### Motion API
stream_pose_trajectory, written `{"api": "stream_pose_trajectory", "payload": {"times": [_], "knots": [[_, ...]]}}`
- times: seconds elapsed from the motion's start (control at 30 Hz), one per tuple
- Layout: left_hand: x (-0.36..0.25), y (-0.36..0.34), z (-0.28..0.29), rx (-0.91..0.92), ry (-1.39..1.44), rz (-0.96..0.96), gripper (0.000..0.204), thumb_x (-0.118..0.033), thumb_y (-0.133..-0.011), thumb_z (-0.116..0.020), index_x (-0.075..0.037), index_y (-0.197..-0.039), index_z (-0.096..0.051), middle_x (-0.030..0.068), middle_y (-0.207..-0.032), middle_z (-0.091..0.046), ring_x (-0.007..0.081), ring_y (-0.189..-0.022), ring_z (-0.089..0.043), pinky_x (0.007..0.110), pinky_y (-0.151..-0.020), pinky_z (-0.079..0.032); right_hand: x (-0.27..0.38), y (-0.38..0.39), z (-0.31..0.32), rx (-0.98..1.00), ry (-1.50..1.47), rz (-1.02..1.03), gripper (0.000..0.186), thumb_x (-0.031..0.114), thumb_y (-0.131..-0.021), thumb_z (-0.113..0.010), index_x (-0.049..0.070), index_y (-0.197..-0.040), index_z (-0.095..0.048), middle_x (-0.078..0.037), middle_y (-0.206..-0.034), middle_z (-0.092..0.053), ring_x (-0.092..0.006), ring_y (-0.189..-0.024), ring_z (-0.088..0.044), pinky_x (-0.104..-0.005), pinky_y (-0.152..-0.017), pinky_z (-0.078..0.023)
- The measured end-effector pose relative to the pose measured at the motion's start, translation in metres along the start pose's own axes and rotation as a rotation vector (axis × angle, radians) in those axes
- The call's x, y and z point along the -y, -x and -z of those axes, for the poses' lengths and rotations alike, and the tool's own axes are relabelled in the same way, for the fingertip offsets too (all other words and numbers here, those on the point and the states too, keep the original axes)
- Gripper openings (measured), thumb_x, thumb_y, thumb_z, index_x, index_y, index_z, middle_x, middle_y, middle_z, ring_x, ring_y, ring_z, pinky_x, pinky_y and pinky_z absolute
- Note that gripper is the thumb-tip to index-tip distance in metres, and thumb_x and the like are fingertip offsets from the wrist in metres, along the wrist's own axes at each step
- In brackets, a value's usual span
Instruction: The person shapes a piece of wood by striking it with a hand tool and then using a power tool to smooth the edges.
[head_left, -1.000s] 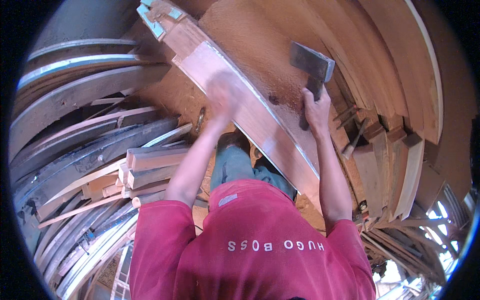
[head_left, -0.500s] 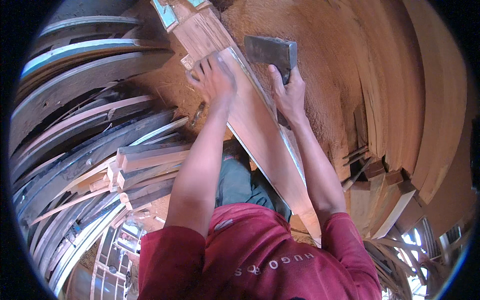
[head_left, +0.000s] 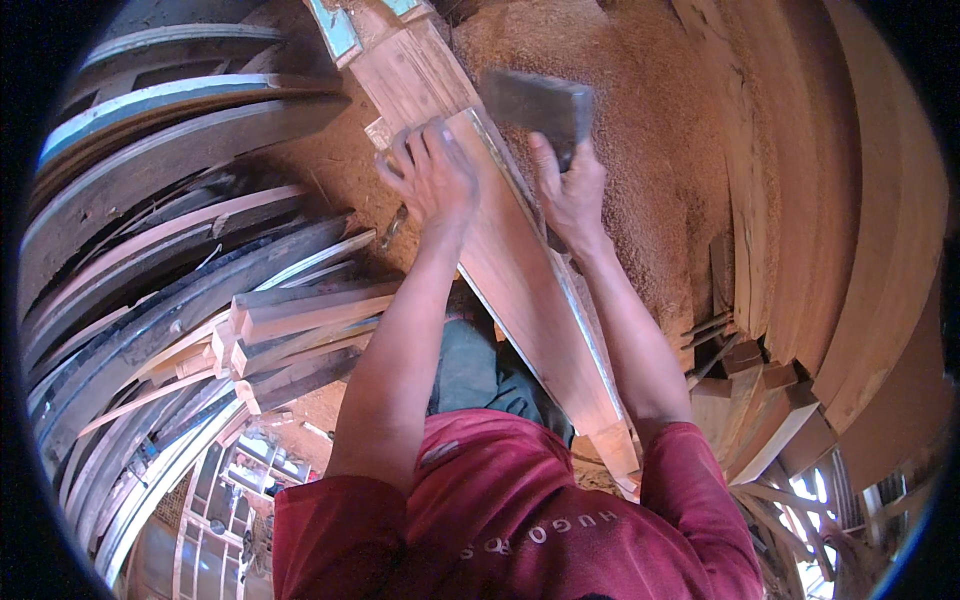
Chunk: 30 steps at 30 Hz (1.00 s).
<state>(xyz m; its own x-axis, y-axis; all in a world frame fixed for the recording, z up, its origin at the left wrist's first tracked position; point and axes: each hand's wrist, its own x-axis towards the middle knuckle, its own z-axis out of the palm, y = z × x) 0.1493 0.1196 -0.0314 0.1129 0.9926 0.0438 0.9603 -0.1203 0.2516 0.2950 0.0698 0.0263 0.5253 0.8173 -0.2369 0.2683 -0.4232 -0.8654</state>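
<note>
Curved timbers [head_left: 200, 150] and brown sawdust [head_left: 640, 200]

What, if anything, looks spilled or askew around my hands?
Loose sawdust covers the ground right of the board and looks unswept. To the board's left, the stacked timbers look askew, their ends jutting out unevenly.

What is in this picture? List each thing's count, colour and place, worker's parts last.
Wooden workpiece: one, perhaps layered, reddish-brown, diagonal across centre
Painted patches: two, turquoise, workpiece's far end
Axe-like tool: one, dark grey, upper centre
Sawdust: uncountable, orange-brown, upper centre
Curved boards: several, grey and brown, left
Stacked timber: several, pale brown, lower left
Large boards: several, brown, right
Short timber: several, brown, lower right
Lattice frame: one, whitish, lower left
Shirt: one, red, bottom
Trousers: one pair, greenish-grey, lower centre
Left hand: one, bare, on workpiece
Right hand: one, bare, holding tool
</note>
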Motion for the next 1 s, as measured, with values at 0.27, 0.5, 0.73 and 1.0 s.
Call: {"api": "stream_pose_trajectory", "payload": {"times": [0.27,0.5,0.73,1.0], "knots": [[0.004,0.001,-0.002,-0.007,-0.006,-0.004,0.028,-0.022,-0.094,-0.056,-0.014,-0.121,-0.057,0.0063,-0.120,-0.058,0.0260,-0.129,-0.044,0.063,-0.112,-0.019,0.024,-0.011,0.008,0.121,0.067,-0.076,0.037,0.029,-0.096,-0.067,0.004,-0.122,-0.058,-0.024,-0.089,-0.070,-0.0407,-0.084,-0.071,-0.0467,-0.073,-0.053],[0.006,0.000,0.000,0.002,-0.027,-0.006,0.029,-0.021,-0.094,-0.056,-0.014,-0.122,-0.057,0.0062,-0.120,-0.058,0.0261,-0.129,-0.045,0.062,-0.112,-0.019,0.024,-0.017,0.013,0.241,0.196,-0.104,0.039,0.031,-0.096,-0.065,0.002,-0.120,-0.057,-0.025,-0.085,-0.069,-0.0452,-0.084,-0.069,-0.0507,-0.073,-0.053],[0.000,0.000,0.000,0.020,0.004,-0.010,0.029,-0.021,-0.095,-0.055,-0.014,-0.123,-0.057,0.0064,-0.122,-0.058,0.0265,-0.130,-0.044,0.063,-0.112,-0.019,-0.001,-0.020,0.006,0.181,0.220,0.044,0.036,0.032,-0.096,-0.066,0.000,-0.113,-0.059,-0.026,-0.083,-0.068,-0.0431,-0.080,-0.070,-0.0481,-0.068,-0.053],[-0.001,-0.001,0.003,0.038,0.029,0.005,0.029,-0.021,-0.097,-0.053,-0.013,-0.125,-0.056,0.0078,-0.124,-0.058,0.0271,-0.130,-0.044,0.063,-0.113,-0.019,0.014,-0.022,-0.002,0.134,0.122,-0.022,0.038,0.033,-0.096,-0.066,0.000,-0.113,-0.060,-0.030,-0.087,-0.068,-0.0465,-0.088,-0.068,-0.0514,-0.072,-0.052]]}}
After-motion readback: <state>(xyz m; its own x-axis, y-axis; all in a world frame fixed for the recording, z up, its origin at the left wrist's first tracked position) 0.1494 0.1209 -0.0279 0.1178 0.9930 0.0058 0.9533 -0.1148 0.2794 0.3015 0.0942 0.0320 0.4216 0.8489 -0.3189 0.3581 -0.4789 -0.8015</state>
